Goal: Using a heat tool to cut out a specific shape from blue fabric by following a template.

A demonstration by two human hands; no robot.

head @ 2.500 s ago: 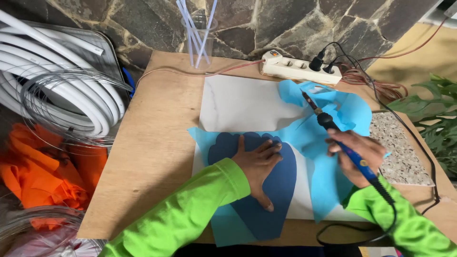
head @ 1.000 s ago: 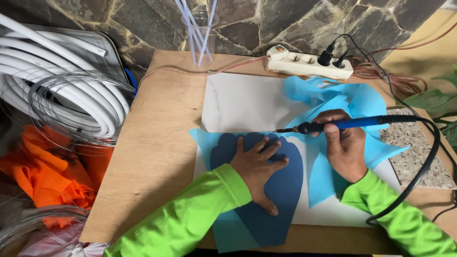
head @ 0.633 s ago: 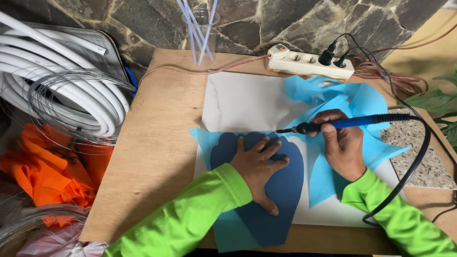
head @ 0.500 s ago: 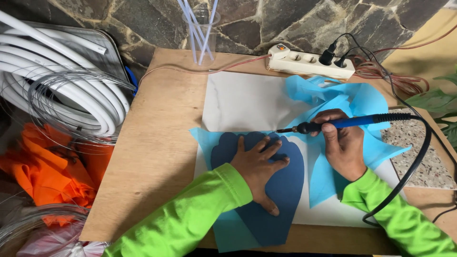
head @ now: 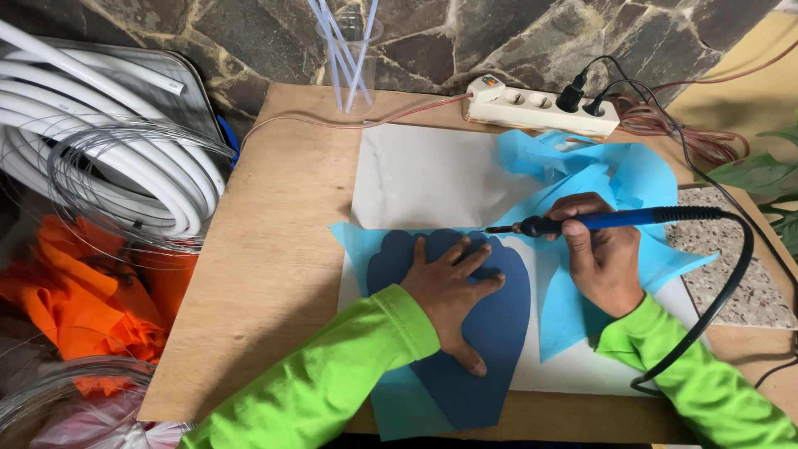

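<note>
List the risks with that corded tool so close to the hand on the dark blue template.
The tool tip sits right beside the left hand pressing the dark blue template; a slip might burn its fingers. The black cord loops near the right hand and could snag, jerking the tool across the light blue sheet.

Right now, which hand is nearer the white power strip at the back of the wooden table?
Right. The right hand, gripping the blue-handled corded soldering tool, sits below the white power strip. The left hand lies flat on the dark blue scalloped template, farther forward and left.
</note>
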